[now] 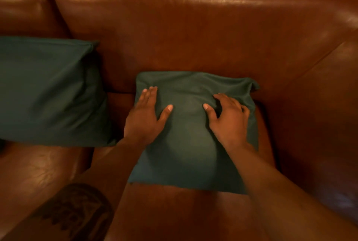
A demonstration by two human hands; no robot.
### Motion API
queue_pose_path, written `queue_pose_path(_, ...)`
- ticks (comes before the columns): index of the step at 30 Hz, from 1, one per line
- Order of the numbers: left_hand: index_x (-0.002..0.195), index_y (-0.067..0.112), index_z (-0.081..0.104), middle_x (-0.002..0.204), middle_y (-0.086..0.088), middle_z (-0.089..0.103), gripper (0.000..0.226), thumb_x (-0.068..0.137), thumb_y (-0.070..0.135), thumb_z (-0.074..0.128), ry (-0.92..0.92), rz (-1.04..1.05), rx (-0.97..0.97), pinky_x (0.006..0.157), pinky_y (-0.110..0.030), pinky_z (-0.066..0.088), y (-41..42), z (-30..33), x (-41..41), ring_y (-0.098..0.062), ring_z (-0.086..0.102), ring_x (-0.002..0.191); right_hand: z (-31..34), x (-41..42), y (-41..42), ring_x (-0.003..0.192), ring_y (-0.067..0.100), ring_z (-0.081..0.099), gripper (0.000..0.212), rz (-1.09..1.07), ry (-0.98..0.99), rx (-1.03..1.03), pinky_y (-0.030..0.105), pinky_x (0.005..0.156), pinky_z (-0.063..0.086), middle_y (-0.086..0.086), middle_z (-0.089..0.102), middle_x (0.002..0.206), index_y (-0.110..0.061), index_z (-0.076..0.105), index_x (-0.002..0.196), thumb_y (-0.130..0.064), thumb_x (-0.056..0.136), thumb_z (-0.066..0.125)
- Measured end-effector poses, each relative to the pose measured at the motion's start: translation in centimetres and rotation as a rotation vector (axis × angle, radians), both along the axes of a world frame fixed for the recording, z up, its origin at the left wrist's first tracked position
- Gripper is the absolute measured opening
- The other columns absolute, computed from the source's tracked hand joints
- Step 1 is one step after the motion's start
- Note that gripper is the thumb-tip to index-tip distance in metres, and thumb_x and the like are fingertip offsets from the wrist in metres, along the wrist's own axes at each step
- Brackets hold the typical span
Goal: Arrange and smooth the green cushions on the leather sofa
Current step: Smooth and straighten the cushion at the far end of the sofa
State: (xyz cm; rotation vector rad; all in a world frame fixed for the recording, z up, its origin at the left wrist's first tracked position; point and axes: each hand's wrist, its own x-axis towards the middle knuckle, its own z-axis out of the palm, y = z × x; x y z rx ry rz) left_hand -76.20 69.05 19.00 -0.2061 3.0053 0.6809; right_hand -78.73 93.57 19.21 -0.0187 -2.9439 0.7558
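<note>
A green cushion (190, 144) lies flat on the seat of the brown leather sofa (193, 33), its far edge wrinkled against the backrest. My left hand (145, 116) presses on the cushion's left side with fingers straight and thumb spread. My right hand (228, 118) rests on the cushion's right half, fingers spread and slightly bent into the fabric. A second, larger green cushion (48, 93) leans on the seat to the left, apart from both hands.
The sofa's right armrest (325, 109) rises just right of the flat cushion. The seat front (174, 213) lies bare below it. A patterned dark cloth (77, 213) shows at the bottom left. Colourful shapes appear behind the backrest.
</note>
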Motion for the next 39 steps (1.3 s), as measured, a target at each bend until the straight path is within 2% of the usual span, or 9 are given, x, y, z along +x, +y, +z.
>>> queue_pose_path(5,0.137,0.017,0.064,0.12,-0.019,0.072,0.053,0.1,0.049,0.043,0.167,0.161,0.091,0.094,-0.05,0.054,0.9,2.0,2.8,-0.038,0.066,0.111,2.0,3.7,0.2,0.111,0.023,0.062,0.027,-0.048,0.082,-0.111,0.042,0.096,0.036,-0.005,0.075,0.119,-0.023,0.073,0.114,-0.038,0.092,0.075)
queue_pose_path(7,0.116,0.018,0.075,0.086,-0.019,0.072,0.044,0.099,0.043,0.043,0.221,0.189,-0.019,0.077,-0.049,0.054,0.8,3.8,3.9,-0.041,0.068,0.08,3.1,5.5,0.6,0.107,0.017,0.06,0.026,-0.031,0.102,-0.13,0.039,0.093,0.036,-0.008,0.075,0.12,-0.024,0.074,0.11,-0.041,0.09,0.074)
queue_pose_path(10,0.086,0.018,0.073,0.067,-0.009,0.063,0.032,0.094,0.037,0.048,0.252,0.217,-0.192,0.076,-0.046,0.042,1.1,7.7,4.9,-0.037,0.06,0.075,5.5,7.9,1.4,0.096,0.014,0.061,0.024,0.02,0.152,-0.11,0.037,0.089,0.038,-0.009,0.076,0.116,-0.023,0.077,0.1,-0.041,0.085,0.074)
queue_pose_path(14,0.104,0.02,0.067,0.105,-0.002,0.069,0.022,0.095,0.036,0.056,0.453,-0.151,-0.059,0.088,-0.049,0.046,3.4,12.6,3.3,-0.032,0.06,0.103,8.7,10.7,2.2,0.091,0.011,0.061,0.014,0.102,0.226,-0.065,0.042,0.085,0.051,-0.007,0.079,0.107,-0.02,0.08,0.09,-0.026,0.078,0.085)
queue_pose_path(18,0.157,0.026,0.033,0.158,0.002,0.043,0.082,0.092,0.073,0.044,0.095,-0.434,-0.192,0.115,-0.053,0.028,6.0,14.0,1.1,-0.02,0.038,0.146,10.6,11.6,2.9,0.086,0.019,0.067,0.023,0.133,0.122,-0.013,0.046,0.081,0.054,-0.012,0.077,0.093,-0.024,0.078,0.078,-0.021,0.067,0.098)
queue_pose_path(22,0.15,0.03,0.042,0.136,0.003,0.052,0.089,0.082,0.088,0.041,-0.056,-0.432,-0.25,0.1,-0.047,0.034,5.0,13.2,0.9,-0.021,0.049,0.126,14.3,8.9,2.0,0.098,0.019,0.063,0.033,0.171,-0.192,0.186,0.039,0.087,0.04,-0.014,0.061,0.085,-0.035,0.063,0.073,-0.052,0.068,0.092)
queue_pose_path(28,0.147,0.033,0.052,0.129,0.002,0.053,0.073,0.087,0.067,0.027,-0.164,-0.425,-0.148,0.099,-0.044,0.04,2.5,12.6,0.4,-0.022,0.049,0.123,15.4,2.0,2.1,0.153,0.021,0.021,0.08,0.214,-0.429,0.176,0.049,0.12,0.018,-0.006,0.029,0.16,-0.043,0.032,0.155,-0.044,0.09,0.077)
queue_pose_path(34,0.112,0.023,0.079,0.099,-0.001,0.065,0.039,0.087,0.041,0.055,-0.043,-0.335,0.167,0.091,-0.051,0.049,1.1,11.4,-1.7,-0.03,0.061,0.099,12.8,-0.6,3.7,0.123,0.026,0.053,0.015,0.04,-0.253,0.098,0.042,0.093,0.026,-0.005,0.064,0.108,-0.032,0.069,0.104,-0.033,0.092,0.078)
queue_pose_path(39,0.118,0.026,0.078,0.108,0.0,0.068,0.034,0.091,0.035,0.058,0.24,-0.31,0.085,0.083,-0.035,0.03,1.7,15.5,-6.7,-0.03,0.055,0.106,16.1,-4.7,3.5,0.117,0.03,0.055,0.009,-0.029,0.046,0.063,0.045,0.095,0.031,0.002,0.068,0.107,-0.029,0.07,0.097,-0.028,0.091,0.077)
